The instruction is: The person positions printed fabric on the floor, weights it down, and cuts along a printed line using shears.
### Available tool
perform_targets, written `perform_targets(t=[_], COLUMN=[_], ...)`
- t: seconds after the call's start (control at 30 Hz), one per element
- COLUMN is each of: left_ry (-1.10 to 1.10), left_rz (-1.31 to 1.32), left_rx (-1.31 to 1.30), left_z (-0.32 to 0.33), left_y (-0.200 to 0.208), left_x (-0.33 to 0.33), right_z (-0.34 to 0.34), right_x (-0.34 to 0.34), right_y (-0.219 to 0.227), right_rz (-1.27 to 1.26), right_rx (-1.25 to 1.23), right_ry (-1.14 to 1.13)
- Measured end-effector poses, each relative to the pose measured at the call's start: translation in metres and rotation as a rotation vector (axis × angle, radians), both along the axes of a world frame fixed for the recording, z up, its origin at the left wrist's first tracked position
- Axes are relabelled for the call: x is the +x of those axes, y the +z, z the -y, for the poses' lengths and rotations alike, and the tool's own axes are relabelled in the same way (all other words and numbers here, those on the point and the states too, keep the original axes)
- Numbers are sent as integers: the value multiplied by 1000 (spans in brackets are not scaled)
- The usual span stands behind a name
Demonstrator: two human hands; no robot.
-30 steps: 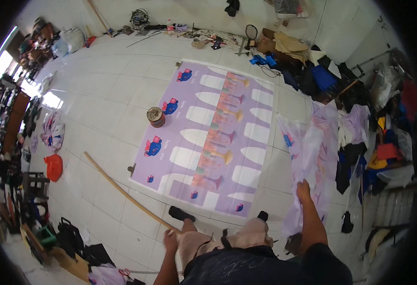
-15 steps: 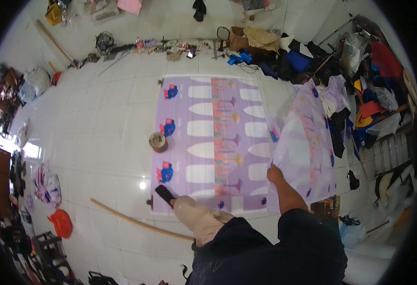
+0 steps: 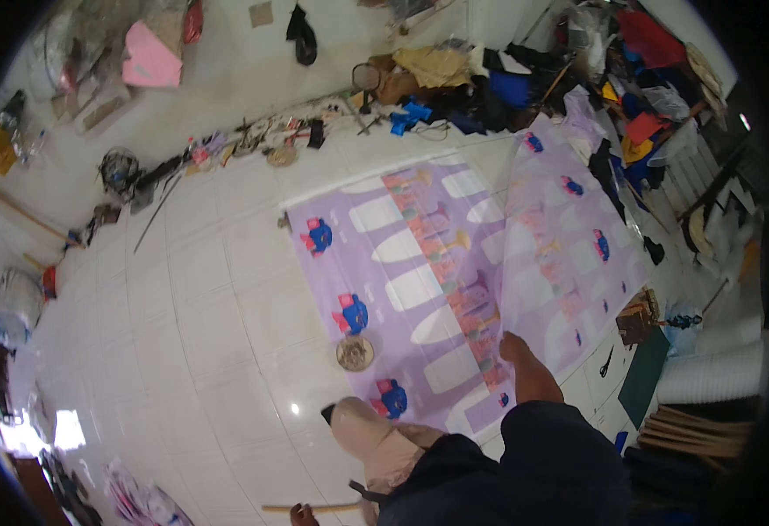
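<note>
A large lilac sheet (image 3: 398,232) with white shapes, a band of coloured figures and blue-and-pink cartoon prints lies on the tiled floor. Its right part is folded over as a paler, see-through layer (image 3: 569,289). My right hand (image 3: 514,347) is closed on the left edge of that layer, above the flat part. On the sheet's left margin stands a round thing (image 3: 355,352) with a pale mottled top. My left hand (image 3: 302,515) shows only in part at the lower edge, over or beside a wooden stick (image 3: 336,508); its fingers are too small to read.
Heaped cloth and bags (image 3: 525,88) fill the far right. Tools and small items (image 3: 284,145) line the far wall. At the right lie black scissors (image 3: 606,361), a brown box (image 3: 637,317), a green mat (image 3: 644,377) and white rolls (image 3: 704,377).
My right hand has drawn the folded layer left across the flat part, covering more of it. The view has turned, so the sheet now appears slanted. My left hand shows slightly more.
</note>
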State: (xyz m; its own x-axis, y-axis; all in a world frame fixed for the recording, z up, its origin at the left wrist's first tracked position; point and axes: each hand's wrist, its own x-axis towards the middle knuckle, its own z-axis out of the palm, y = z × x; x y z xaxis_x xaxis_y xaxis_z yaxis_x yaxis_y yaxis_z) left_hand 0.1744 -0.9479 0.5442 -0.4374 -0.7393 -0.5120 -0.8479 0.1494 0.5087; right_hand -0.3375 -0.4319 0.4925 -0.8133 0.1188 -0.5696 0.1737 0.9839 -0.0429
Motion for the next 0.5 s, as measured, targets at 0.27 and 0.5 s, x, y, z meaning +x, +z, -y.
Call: perform_targets(t=[0.27,0.5], left_ry=[-712,-1288], left_rz=[-35,96], left_rx=[59,395], left_z=[146,160], left_y=[77,36], left_x=[-182,-375], right_z=[142,162], right_x=[13,34], right_y=[60,98], right_rz=[-104,-421], right_rx=[-170,-69], right_ry=[-170,-594])
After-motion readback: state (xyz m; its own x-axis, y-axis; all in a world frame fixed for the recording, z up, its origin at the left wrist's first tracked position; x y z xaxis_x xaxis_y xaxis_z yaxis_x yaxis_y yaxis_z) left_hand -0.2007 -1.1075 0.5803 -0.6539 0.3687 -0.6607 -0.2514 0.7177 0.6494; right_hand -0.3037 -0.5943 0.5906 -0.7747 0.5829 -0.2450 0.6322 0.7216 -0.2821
